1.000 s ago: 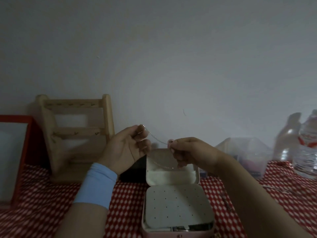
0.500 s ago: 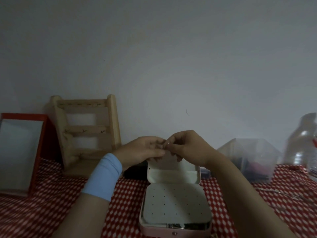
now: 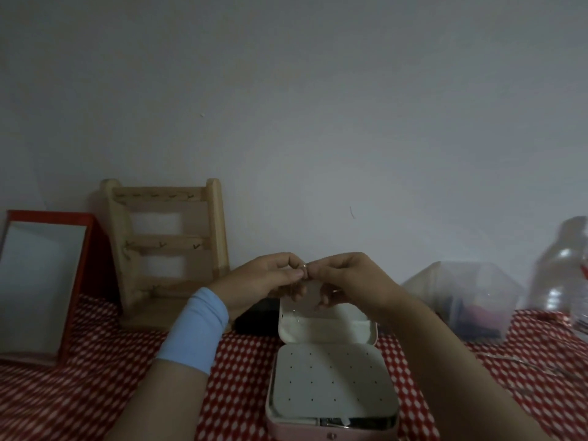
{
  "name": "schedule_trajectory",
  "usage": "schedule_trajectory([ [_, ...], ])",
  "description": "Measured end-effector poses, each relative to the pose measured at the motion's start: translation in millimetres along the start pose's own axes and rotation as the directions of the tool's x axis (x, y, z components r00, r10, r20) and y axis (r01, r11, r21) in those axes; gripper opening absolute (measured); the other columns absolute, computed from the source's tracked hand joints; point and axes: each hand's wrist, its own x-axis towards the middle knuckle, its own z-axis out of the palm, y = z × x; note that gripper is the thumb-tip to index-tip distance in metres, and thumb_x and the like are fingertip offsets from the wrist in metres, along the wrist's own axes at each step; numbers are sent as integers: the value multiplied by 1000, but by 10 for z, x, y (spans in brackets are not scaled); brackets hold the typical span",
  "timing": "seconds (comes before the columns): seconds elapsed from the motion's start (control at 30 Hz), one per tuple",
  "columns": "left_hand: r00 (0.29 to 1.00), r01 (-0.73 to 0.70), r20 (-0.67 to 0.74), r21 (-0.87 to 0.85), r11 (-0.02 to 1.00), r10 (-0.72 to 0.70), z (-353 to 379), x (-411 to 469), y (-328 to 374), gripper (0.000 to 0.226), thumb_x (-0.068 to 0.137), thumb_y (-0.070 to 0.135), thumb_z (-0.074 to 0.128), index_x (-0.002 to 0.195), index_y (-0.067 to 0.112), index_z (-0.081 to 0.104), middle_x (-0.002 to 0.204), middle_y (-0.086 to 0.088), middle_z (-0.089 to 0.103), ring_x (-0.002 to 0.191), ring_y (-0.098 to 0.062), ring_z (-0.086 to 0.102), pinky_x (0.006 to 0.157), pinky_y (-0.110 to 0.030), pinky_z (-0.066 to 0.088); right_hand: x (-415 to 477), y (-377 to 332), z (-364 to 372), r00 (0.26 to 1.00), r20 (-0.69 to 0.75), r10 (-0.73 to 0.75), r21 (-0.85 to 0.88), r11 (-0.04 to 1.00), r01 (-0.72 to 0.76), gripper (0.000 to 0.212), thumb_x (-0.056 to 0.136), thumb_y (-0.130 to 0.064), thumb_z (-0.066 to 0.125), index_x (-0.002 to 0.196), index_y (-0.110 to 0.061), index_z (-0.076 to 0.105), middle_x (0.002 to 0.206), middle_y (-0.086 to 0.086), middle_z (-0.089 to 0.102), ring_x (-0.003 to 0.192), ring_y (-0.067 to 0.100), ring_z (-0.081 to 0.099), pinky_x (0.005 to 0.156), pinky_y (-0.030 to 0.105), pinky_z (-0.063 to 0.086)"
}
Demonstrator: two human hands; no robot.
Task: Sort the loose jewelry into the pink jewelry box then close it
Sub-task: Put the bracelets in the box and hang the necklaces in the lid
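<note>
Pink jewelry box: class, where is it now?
Head view, bottom centre: the pink jewelry box lies open on the red checked cloth, below the left hand and right hand pinching a chain.

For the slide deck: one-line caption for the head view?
Left hand and right hand pinch a chain over the open pink box.

1 s ago L hand (image 3: pixel 264 281) & R hand (image 3: pixel 346 278) were apart w/ the chain (image 3: pixel 304 266) stretched taut betw. them. Half a sec ago they'd closed up. Now thumb & forefinger tips of both meet and pinch it at one spot, so only a small glinting bit shows betw. the fingertips. View has swung too: mirror (image 3: pixel 38 291) left of L hand is now nearly whole in frame, bottle (image 3: pixel 560 275) right of R hand is cut by the edge, and the 2nd bottle beside it is out of frame.
</note>
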Motion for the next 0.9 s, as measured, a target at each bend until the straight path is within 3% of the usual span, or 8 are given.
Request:
schedule_trajectory([
  [0.17, 1000, -22, -5, -54, 998, 22, -47, -10, 12, 18, 99, 12, 51, 90, 9, 66, 81, -4, 70, 81, -16, 63, 83, -28, 52, 13, 1, 0, 1000, -5, 12, -17, 1000, -12, 20, 96, -21, 66, 96, -6, 79, 94, 8, 77, 70, 22, 55, 74, 38, 57],
  [0.3, 998, 9, -62, -134, 991, -17, -125, -19, -34, 23, 97, 14, 54, 86, 13, 74, 86, -7, 70, 84, -18, 64, 92, -36, 51, 33, 11, 22, 997, -31, 73, -13, 997, -73, 20, 99, -22, 62, 94, -9, 76, 99, 8, 74, 67, 20, 60, 69, 36, 56],
  [0.4, 990, 41, -130, -139, 989, -60, -124, -7, -93, 18, 96, 17, 58, 90, 12, 74, 92, -6, 74, 87, -16, 67, 88, -34, 55, 52, 25, 126, 988, -84, 132, -67, 988, -138, 23, 98, -26, 62, 97, -7, 74, 100, 9, 75, 68, 21, 64, 61, 33, 52],
  [0.57, 929, 160, -367, 308, 938, -38, -160, 43, -220, 15, 88, 29, 70, 77, 20, 77, 70, -3, 73, 59, -9, 61, 56, -23, 51, 114, 141, 323, 948, -285, 138, -262, 941, -216, 15, 97, -24, 63, 95, -13, 72, 81, 2, 77, 62, 23, 74, 46, 28, 51],
  [0.63, 911, 198, -412, 461, 865, 10, -136, 68, -244, 14, 84, 34, 73, 72, 26, 76, 60, 11, 68, 56, -3, 60, 55, -18, 46, 137, 194, 359, 924, -362, 120, -343, 905, -252, 13, 96, -22, 63, 95, -16, 75, 75, -3, 77, 61, 21, 74, 46, 27, 52],
  [0.7, 883, 223, -465, 537, 814, 65, -90, 99, -246, 14, 82, 36, 75, 72, 27, 77, 63, 18, 65, 62, 1, 59, 61, -18, 46, 160, 230, 385, 906, -409, 113, -415, 861, -295, 15, 95, -25, 63, 92, -21, 76, 70, -8, 76, 58, 16, 73, 50, 29, 56],
  [0.83, 823, 308, -552, 633, 711, 135, -12, 155, -239, 21, 81, 38, 70, 68, 22, 77, 71, 5, 73, 66, -11, 67, 62, -30, 59, 192, 265, 417, 878, -471, 80, -495, 800, -338, 25, 92, -31, 59, 76, -25, 77, 63, -11, 74, 54, 10, 71, 68, 34, 63],
  [0.9, 812, 337, -565, 662, 669, 150, 18, 165, -241, 25, 80, 39, 68, 66, 20, 76, 68, 2, 73, 62, -14, 67, 56, -31, 58, 204, 264, 420, 865, -499, 60, -503, 792, -345, 26, 91, -28, 59, 74, -24, 78, 61, -11, 73, 50, 9, 70, 67, 31, 62],
])
